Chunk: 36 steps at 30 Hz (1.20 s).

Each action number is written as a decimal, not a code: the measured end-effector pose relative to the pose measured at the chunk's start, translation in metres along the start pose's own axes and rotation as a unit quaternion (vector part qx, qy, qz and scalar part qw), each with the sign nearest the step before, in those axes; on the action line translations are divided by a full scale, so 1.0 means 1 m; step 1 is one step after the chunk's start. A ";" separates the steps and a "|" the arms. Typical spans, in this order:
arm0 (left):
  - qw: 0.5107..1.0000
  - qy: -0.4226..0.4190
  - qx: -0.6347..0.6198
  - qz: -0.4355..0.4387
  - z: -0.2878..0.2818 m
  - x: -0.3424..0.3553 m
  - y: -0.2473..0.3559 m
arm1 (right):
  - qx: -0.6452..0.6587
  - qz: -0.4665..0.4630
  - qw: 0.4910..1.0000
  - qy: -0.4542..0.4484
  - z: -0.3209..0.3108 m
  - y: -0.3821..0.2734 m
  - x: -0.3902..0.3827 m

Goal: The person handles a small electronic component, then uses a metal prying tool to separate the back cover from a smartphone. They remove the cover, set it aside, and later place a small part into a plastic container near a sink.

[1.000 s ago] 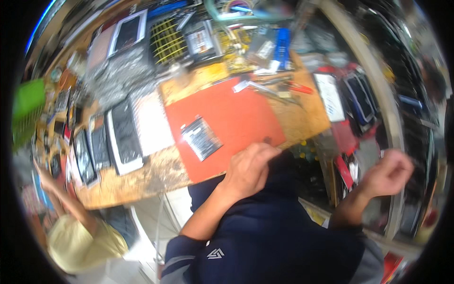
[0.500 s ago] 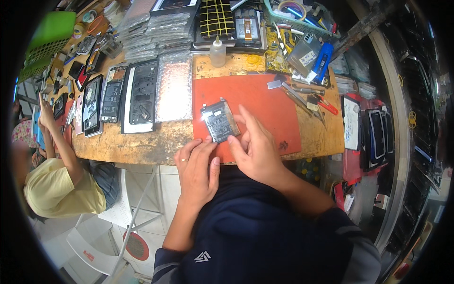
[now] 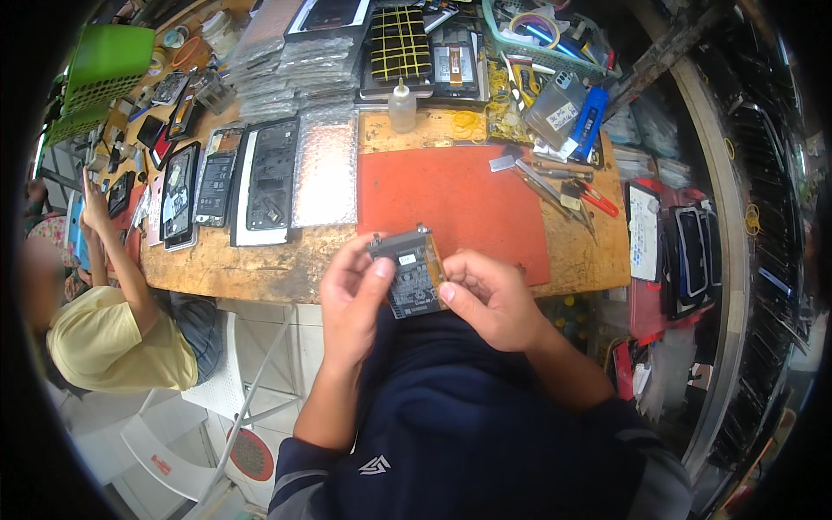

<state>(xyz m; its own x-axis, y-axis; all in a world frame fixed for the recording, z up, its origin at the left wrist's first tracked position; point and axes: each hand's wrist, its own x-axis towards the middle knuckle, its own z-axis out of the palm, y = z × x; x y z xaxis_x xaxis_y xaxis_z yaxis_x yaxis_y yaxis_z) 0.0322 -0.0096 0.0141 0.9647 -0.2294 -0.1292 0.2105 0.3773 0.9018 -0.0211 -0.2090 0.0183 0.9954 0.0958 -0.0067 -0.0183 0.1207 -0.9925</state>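
A flat dark phone battery (image 3: 410, 286), with a small white label, connector tabs and an orange flex strip along its right side, is held between both hands at the table's front edge. My left hand (image 3: 351, 295) grips its left side, thumb on its face. My right hand (image 3: 494, 308) pinches its right side, thumb at the orange strip. Behind it lies an orange-red mat (image 3: 451, 191), with tweezers (image 3: 546, 191), a small metal plate (image 3: 501, 163) and red-handled cutters (image 3: 600, 201) at its right.
Opened phones (image 3: 182, 195), bubble-wrap sleeves (image 3: 321, 173), a squeeze bottle (image 3: 402, 111) and a cluttered basket (image 3: 516, 39) line the wooden table (image 3: 199, 273). Stacked panels (image 3: 663, 260) stand at the right. A person in yellow (image 3: 113, 338) is at left, near a white folding chair (image 3: 160, 451).
The battery has left the mat and moved toward me; both hands have closed on it. Earlier it lay on the mat, with my hands first apart, then reaching to it.
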 end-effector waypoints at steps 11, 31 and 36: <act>0.996 -0.079 0.033 -0.025 0.015 -0.005 -0.007 | 0.060 -0.014 0.998 0.005 0.002 0.006 0.009; 0.987 -0.080 0.141 -0.016 -0.015 0.031 0.033 | -0.018 -0.016 0.998 0.067 -0.007 0.012 0.020; 0.936 -0.024 0.269 0.227 -0.061 0.169 0.135 | -0.282 -0.124 0.933 0.187 -0.024 0.010 0.029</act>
<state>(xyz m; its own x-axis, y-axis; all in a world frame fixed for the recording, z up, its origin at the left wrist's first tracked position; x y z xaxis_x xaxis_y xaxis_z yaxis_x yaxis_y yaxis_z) 0.2327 0.0569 0.0886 0.9246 -0.1999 0.3243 -0.3417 -0.0586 0.9380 0.0100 -0.2289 0.0048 0.9274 -0.2309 0.2942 0.1637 -0.4566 -0.8745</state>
